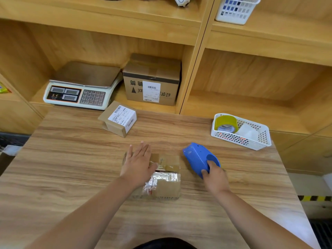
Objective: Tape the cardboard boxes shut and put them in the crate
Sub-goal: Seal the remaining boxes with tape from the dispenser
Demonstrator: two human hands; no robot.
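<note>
Cardboard box [167,186]: far-left part of top covered by left hand [138,159].
Blue tape dispenser [195,157]: near end hidden within right hand [213,177].
Label [122,116] on small box [115,127]: print too small to read.
Upper basket [235,13]: cropped by top edge.
Colourful packet [3,88]: mostly beyond left edge, unidentifiable.

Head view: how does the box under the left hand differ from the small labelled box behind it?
The near box lies under the left hand and carries shiny clear tape; the small labelled box is untouched and bears a white label. Both are brown cardboard on the table.
</note>
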